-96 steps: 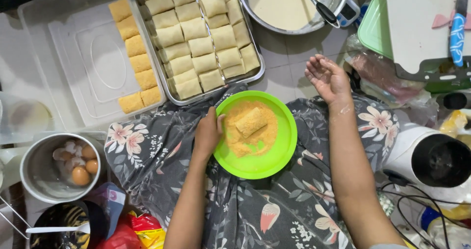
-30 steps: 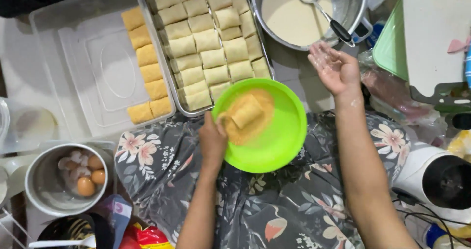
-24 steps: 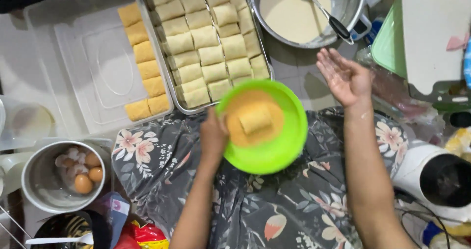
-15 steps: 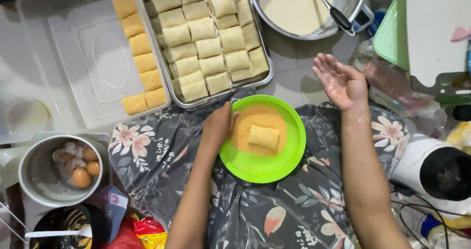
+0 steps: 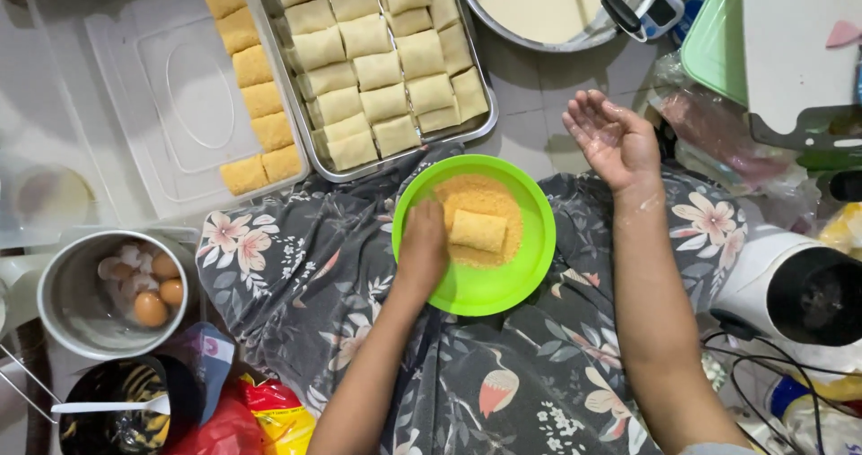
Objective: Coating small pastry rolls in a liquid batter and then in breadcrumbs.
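I see the left hand (image 5: 422,249) resting fingers-down in the green plate (image 5: 489,289), fingertips in the sandy breadcrumbs (image 5: 467,195) just beside the crumbed roll (image 5: 478,230); whether it grips the roll I cannot tell. The roll, a soft oblong, lies at the plate's centre. The plate, smooth plastic, sits on floral cloth (image 5: 296,275). The right hand (image 5: 615,141) hovers off the plate's right edge, palm up, fingers released, coated in batter. The metal tray (image 5: 382,60) of pale rolls stands beyond the plate's far edge.

Bare floor between my raised right hand (image 5: 615,141) and the metal tray (image 5: 467,132) leaves my fingers a lane toward the batter bowl (image 5: 575,38), while the green plate (image 5: 485,284) and white appliance (image 5: 790,284) hem it in.
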